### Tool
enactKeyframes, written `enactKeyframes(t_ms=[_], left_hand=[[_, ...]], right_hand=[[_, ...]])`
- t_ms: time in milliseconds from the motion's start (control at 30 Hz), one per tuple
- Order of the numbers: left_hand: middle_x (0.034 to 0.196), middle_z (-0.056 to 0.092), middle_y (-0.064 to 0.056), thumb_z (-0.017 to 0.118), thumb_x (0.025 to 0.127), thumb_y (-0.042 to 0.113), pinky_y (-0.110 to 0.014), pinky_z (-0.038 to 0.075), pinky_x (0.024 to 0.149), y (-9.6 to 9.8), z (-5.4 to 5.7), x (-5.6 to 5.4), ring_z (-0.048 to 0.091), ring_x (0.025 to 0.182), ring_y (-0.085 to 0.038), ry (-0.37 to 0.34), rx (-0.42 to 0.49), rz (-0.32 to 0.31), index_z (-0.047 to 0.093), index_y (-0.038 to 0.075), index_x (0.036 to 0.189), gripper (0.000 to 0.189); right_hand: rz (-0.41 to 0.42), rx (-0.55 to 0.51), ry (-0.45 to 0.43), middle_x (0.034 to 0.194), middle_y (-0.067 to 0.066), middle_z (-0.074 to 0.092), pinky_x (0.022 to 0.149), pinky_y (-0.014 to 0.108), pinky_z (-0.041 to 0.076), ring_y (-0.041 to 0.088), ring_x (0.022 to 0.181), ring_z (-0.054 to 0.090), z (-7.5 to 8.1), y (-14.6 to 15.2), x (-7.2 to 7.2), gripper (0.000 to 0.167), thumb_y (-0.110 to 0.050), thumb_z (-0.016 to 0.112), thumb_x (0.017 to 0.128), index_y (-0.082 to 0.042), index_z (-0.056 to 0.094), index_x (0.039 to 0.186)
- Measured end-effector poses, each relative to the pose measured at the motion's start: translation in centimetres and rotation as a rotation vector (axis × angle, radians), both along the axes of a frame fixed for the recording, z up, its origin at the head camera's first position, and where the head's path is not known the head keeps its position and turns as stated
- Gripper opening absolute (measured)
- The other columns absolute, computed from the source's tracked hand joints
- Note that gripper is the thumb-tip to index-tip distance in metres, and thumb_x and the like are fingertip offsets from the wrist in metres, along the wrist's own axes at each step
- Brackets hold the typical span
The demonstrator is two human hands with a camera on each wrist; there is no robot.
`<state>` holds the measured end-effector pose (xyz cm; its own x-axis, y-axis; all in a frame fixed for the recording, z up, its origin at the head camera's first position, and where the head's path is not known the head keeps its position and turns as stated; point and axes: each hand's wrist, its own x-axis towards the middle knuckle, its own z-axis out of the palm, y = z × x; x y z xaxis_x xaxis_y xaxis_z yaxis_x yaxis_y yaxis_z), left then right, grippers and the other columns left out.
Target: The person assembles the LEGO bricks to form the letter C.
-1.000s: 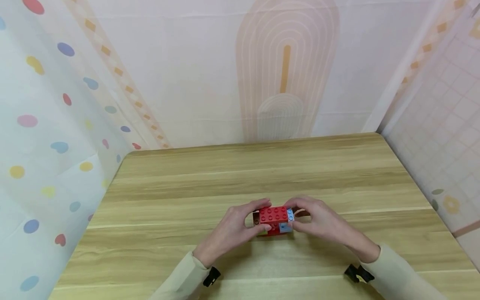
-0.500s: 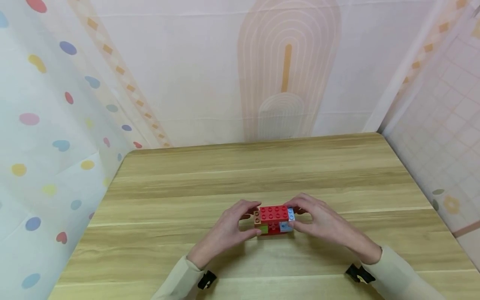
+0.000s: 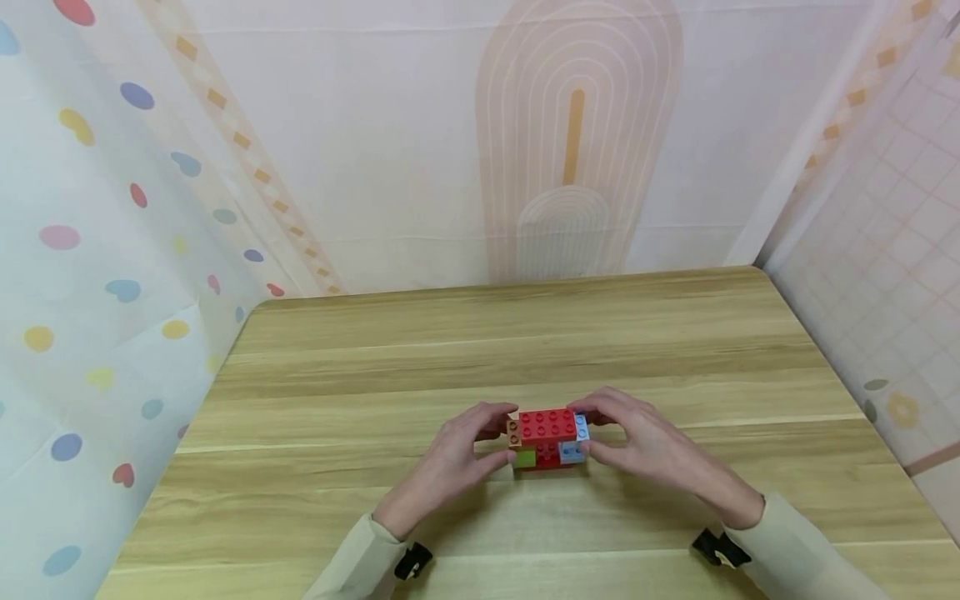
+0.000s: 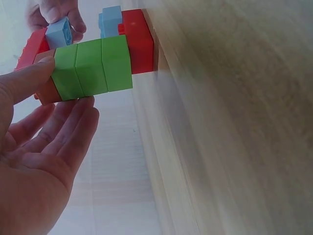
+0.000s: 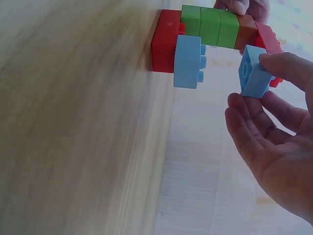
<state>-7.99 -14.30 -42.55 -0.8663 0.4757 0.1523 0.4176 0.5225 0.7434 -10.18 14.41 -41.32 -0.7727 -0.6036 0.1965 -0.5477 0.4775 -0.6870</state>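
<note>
Toy building bricks form a bridge-like build on the table. A red base brick (image 5: 166, 41) carries several green bricks (image 4: 90, 68) at its left end and a light blue brick (image 5: 187, 61) at its right. Above the green ones is a brown brick (image 3: 513, 432). A red top brick (image 3: 547, 426) runs from it to an upper light blue brick (image 5: 255, 71), which hangs over a gap. My left hand (image 3: 446, 458) pinches the brown brick, thumb in front and fingers behind. My right hand (image 3: 637, 433) pinches the upper light blue brick between thumb and fingers.
The wood-grain table (image 3: 375, 358) surrounds the build. A patterned cloth backdrop (image 3: 390, 150) stands behind it and along both sides. Black straps (image 3: 414, 561) are on both wrists.
My left hand has slid leftward from the red top brick to the build's left end, uncovering the brown and green bricks. My right hand has kept its hold with little movement.
</note>
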Motion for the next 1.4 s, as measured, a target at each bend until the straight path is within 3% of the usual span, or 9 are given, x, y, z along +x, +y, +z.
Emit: enactKeyframes(t_ms=[433,700,933,1200,1400], left_hand=[[0.117,0.067,-0.007,0.074,0.09,0.008,-0.028,0.055,0.089,0.4,0.4,-0.6,0.064,0.105,-0.016,-0.042,0.042,0.079,0.05,0.003,0.137,0.053],[0.116,0.069,-0.007,0.073,0.091,0.01,-0.025,0.054,0.088,0.8,0.1,-1.4,0.066,0.102,-0.014,-0.051,0.085,0.143,0.051,0.004,0.133,0.048],[0.117,0.069,-0.007,0.071,0.092,0.009,-0.026,0.055,0.088,0.8,-0.3,-2.3,0.066,0.104,-0.016,-0.044,0.132,0.168,0.056,0.004,0.129,0.04],[0.118,0.068,-0.009,0.068,0.095,0.013,-0.026,0.056,0.086,0.9,-0.5,-3.3,0.067,0.104,-0.018,-0.074,0.121,0.212,0.058,0.004,0.129,0.037],[0.116,0.069,-0.01,0.067,0.096,0.014,-0.026,0.056,0.084,1.0,-0.9,-3.9,0.068,0.102,-0.019,-0.071,0.085,0.254,0.061,0.003,0.128,0.035]], right_hand=[[-0.034,-0.005,-0.028,0.12,0.003,0.067,0.091,0.039,0.055,0.019,0.106,0.064,0.2,-0.1,-1.5,0.041,-0.02,0.074,0.091,-0.008,0.062,0.128],[-0.074,-0.018,-0.1,0.117,0.005,0.067,0.089,0.045,0.055,0.02,0.101,0.064,0.1,-0.2,-2.5,0.038,-0.023,0.072,0.093,-0.006,0.063,0.125],[-0.085,-0.005,-0.115,0.114,0.001,0.067,0.086,0.034,0.056,0.014,0.097,0.064,0.1,-0.5,-3.4,0.036,-0.021,0.072,0.093,-0.006,0.063,0.125],[-0.084,-0.012,-0.142,0.112,0.002,0.069,0.083,0.031,0.057,0.015,0.097,0.066,-0.3,-0.8,-4.6,0.032,-0.019,0.068,0.096,-0.006,0.064,0.124],[-0.083,0.0,-0.161,0.112,0.004,0.069,0.084,0.035,0.058,0.019,0.099,0.067,-0.7,-1.1,-5.6,0.029,-0.022,0.065,0.097,-0.006,0.066,0.121]])
